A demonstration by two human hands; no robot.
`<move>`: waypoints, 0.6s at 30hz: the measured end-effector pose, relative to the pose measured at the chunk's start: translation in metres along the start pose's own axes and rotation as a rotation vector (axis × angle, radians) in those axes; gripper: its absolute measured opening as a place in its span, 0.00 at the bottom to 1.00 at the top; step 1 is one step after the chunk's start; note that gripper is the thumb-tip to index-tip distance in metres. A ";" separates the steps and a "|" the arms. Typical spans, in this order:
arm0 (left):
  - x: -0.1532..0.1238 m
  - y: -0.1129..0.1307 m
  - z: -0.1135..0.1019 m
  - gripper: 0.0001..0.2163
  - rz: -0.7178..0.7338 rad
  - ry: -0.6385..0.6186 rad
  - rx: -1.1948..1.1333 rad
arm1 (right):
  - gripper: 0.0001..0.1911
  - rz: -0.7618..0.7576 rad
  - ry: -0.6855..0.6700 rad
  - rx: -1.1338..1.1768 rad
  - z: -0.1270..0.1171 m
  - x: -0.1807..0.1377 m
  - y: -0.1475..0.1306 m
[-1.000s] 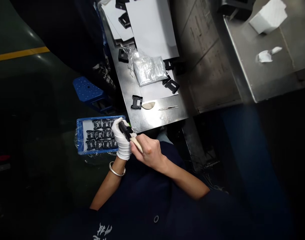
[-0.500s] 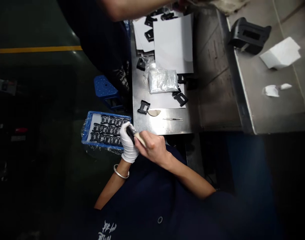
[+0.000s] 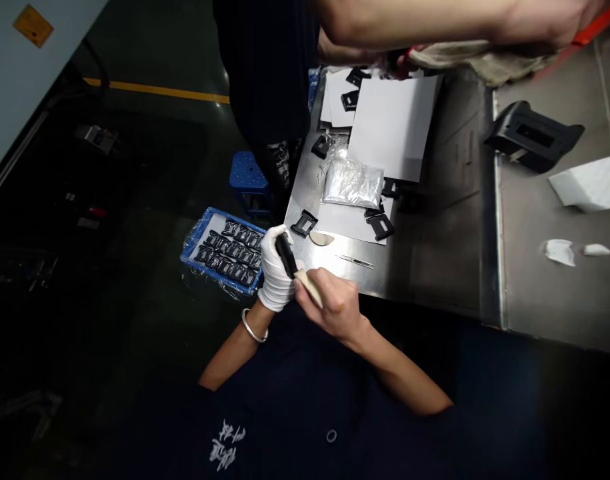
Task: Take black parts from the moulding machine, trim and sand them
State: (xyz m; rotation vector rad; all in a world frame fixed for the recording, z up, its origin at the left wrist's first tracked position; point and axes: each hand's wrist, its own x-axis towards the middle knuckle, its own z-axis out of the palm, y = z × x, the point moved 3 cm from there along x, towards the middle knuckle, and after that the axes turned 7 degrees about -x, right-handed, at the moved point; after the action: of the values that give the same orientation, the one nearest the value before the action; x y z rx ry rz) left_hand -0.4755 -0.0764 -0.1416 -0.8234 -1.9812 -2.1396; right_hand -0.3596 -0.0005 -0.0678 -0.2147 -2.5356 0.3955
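Observation:
My left hand (image 3: 276, 277), in a white glove, is closed around a black plastic part (image 3: 285, 255) held on edge. Bare, my right hand (image 3: 335, 301) pinches a folded beige cloth (image 3: 309, 287) whose tip touches the lower end of that part. To the left of my hands sits a blue tray (image 3: 189, 250) with rows of wrapped black parts (image 3: 229, 250). Just beyond my glove, a black frame-shaped part (image 3: 303, 223) lies on the metal table (image 3: 329, 261), near a beige round piece (image 3: 321, 238) and a thin metal tool like tweezers (image 3: 355, 261).
A stack of clear plastic bags (image 3: 355, 183) and white sheets (image 3: 392, 127) lie farther back, with several black parts around. On the right-hand metal surface are a large black part (image 3: 535, 137) and white foam (image 3: 592, 183). A co-worker's arm (image 3: 425, 23) reaches across the top. A blue stool (image 3: 248, 172) stands left.
The view has turned, so the table appears tilted and lower. Both hands keep their hold on the black part and cloth. The co-worker's arm has reached farther right, with an orange-red thing at its hand.

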 end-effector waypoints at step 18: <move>0.008 -0.008 0.024 0.20 0.091 -0.111 0.144 | 0.06 0.040 0.041 0.033 -0.007 0.021 0.029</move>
State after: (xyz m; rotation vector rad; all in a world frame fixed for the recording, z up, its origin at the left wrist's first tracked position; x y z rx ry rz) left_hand -0.4785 -0.0506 -0.1446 -1.0065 -2.0774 -1.9153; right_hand -0.3710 0.0336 -0.0610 -0.2589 -2.4864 0.4438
